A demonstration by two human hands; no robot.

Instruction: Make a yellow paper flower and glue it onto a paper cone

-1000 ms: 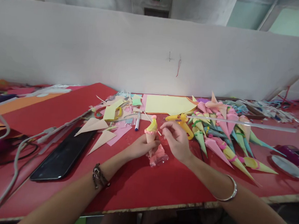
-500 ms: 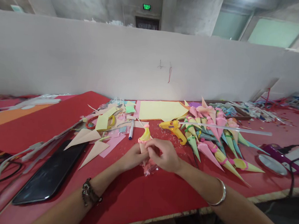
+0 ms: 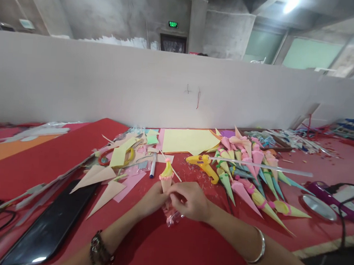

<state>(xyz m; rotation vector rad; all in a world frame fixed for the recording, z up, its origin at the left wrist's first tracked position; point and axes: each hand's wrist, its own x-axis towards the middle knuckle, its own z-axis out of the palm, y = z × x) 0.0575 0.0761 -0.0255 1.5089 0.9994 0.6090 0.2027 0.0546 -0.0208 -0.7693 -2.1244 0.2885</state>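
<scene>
A small peach paper cone (image 3: 166, 186) stands upright in my left hand (image 3: 153, 199), whose fingers are closed around its lower part. Yellow filling (image 3: 167, 171) swirls out of its top, with a pink ball (image 3: 167, 160) at the tip and a beaded pink band round the rim. My right hand (image 3: 192, 200) is pressed against the cone's right side, thumb and fingers pinched together; what lies between them is hidden. Beneath both hands is a clear plastic wrapper (image 3: 171, 217) with pink material in it, partly covered by the fingers.
Right of centre lies a yellow glue gun (image 3: 204, 163) with a long clear glue stick (image 3: 265, 166). Beyond it is a heap of decorated paper cones (image 3: 242, 191). On the left are paper scraps (image 3: 93, 177), a marker (image 3: 153, 165) and a black phone (image 3: 51, 224). A purple device (image 3: 333, 198) sits far right.
The view has tilted upward, so the table appears lower in the picture. Both hands keep their hold at the cone, which now tilts less and shows more of its peach side.
</scene>
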